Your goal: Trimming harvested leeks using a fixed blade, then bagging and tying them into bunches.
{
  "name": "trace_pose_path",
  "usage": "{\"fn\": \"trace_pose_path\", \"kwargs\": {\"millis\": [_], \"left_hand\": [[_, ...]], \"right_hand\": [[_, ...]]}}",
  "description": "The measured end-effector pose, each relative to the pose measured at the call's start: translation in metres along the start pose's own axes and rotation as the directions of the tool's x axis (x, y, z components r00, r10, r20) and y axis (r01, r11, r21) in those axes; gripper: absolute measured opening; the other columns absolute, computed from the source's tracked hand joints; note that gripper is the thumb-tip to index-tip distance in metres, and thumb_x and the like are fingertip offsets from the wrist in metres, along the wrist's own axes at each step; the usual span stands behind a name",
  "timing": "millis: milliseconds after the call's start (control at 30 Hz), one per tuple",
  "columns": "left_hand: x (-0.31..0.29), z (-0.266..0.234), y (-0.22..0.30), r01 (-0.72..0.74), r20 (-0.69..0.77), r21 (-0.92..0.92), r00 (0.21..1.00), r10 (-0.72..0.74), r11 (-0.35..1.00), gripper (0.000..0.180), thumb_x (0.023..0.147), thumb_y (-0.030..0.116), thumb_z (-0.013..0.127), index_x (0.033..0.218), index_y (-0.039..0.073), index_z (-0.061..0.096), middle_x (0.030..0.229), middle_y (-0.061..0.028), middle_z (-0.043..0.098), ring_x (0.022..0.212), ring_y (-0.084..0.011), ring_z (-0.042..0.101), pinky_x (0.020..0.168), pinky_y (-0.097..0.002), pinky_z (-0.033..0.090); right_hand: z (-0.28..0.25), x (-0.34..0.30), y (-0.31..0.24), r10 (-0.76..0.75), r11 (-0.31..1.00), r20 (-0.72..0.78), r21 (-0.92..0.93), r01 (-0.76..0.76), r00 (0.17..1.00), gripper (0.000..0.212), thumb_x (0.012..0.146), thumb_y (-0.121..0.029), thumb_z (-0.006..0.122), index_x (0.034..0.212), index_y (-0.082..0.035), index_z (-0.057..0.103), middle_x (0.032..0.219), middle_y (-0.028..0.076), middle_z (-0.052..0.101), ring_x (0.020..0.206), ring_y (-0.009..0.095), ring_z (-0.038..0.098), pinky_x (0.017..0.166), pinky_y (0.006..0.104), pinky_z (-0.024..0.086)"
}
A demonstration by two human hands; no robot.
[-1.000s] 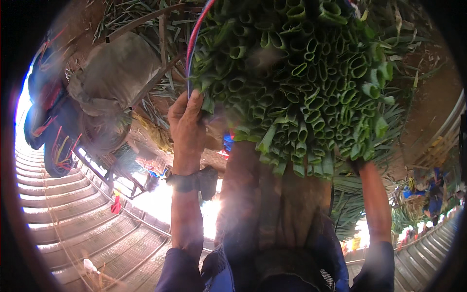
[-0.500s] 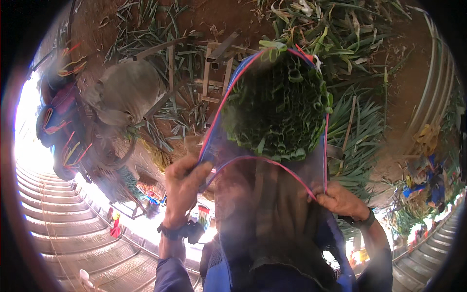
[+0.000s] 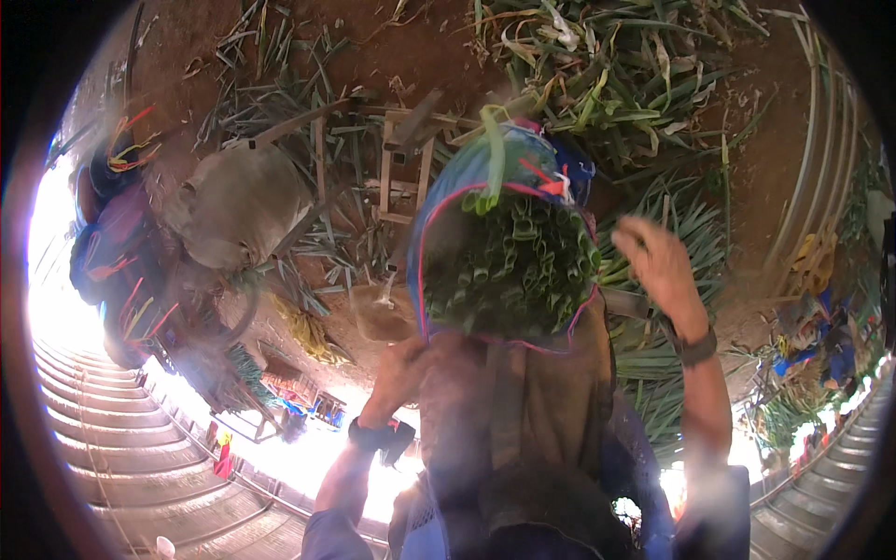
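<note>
A blue bag [image 3: 443, 191] with a pink rim stands upright in front of me, packed with green onion stalks [image 3: 509, 266], their hollow cut ends facing up. One loose green leaf lies over its far rim, next to a red and white tie [image 3: 553, 180]. At the near left corner of the rim, my left hand [image 3: 399, 373] is closed on the bag's edge. My right hand [image 3: 658, 266] is raised beyond the bag's right side, apart from it, holding nothing, its fingers loosely bent and slightly blurred.
Piles of green onion leaves [image 3: 607, 56] lie on the dirt floor ahead and to the right. A wooden frame [image 3: 392, 173] and a round sack-covered seat [image 3: 243, 205] stand at left, near dark full bags [image 3: 117, 243]. Pale curved poles [image 3: 807, 159] lie at far right.
The bag's rim, which both hands held stretched up, has dropped around the stalks. My right hand let go and moved up and away; the left hand moved lower, still on the edge.
</note>
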State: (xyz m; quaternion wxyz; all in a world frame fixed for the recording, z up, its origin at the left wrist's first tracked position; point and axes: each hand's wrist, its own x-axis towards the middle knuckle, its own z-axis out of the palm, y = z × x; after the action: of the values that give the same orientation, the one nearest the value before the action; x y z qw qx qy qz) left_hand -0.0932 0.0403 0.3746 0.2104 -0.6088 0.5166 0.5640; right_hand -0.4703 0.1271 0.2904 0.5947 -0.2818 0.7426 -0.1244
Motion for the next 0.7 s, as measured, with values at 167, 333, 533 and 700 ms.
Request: {"fn": "trace_pose_path", "kwargs": {"millis": [167,333,533,700], "left_hand": [[0.017,0.01,0.027,0.077,0.236,-0.057,0.97,-0.061,0.995,0.033,0.091,0.029,0.063,0.109,0.002,0.068,0.085,-0.0066,0.068,0.08,-0.0116,0.062,0.071,-0.0277,0.05],[0.027,0.016,0.025,-0.17,0.219,0.076,0.964,0.15,0.982,0.018,0.084,0.016,0.069,0.091,0.0,0.068,0.072,-0.0116,0.064,0.066,-0.017,0.059,0.064,-0.032,0.048],[0.051,-0.039,-0.038,-0.314,0.06,0.364,0.947,0.314,0.877,0.013,0.082,0.014,0.07,0.087,0.002,0.069,0.071,-0.0102,0.066,0.061,-0.0174,0.058,0.061,-0.0319,0.049],[0.132,-0.089,0.029,-0.223,-0.547,-0.005,0.817,0.184,0.975,0.01,0.088,0.01,0.066,0.093,0.001,0.066,0.08,-0.0046,0.065,0.074,-0.0115,0.059,0.068,-0.0253,0.049]], "right_hand": [[0.016,0.077,0.011,0.014,0.992,0.289,0.114,-0.049,0.957,0.057,0.079,-0.032,0.075,0.125,-0.003,0.056,0.096,0.015,0.067,0.072,0.019,0.064,0.063,0.0325,0.05],[0.019,0.061,-0.013,0.145,0.902,0.338,0.342,-0.264,0.93,0.028,0.083,-0.027,0.071,0.084,0.0,0.061,0.065,0.0,0.049,0.06,0.01,0.045,0.056,0.0283,0.038],[-0.018,-0.059,-0.007,-0.048,0.971,0.331,0.238,-0.034,0.942,0.028,0.086,-0.024,0.068,0.098,0.0,0.063,0.073,0.004,0.053,0.07,0.01,0.047,0.065,0.0287,0.042],[-0.008,-0.06,0.007,0.085,0.974,0.384,0.163,-0.158,0.919,0.026,0.087,-0.02,0.067,0.1,0.002,0.062,0.074,0.006,0.052,0.07,0.011,0.047,0.066,0.0292,0.043]]}}
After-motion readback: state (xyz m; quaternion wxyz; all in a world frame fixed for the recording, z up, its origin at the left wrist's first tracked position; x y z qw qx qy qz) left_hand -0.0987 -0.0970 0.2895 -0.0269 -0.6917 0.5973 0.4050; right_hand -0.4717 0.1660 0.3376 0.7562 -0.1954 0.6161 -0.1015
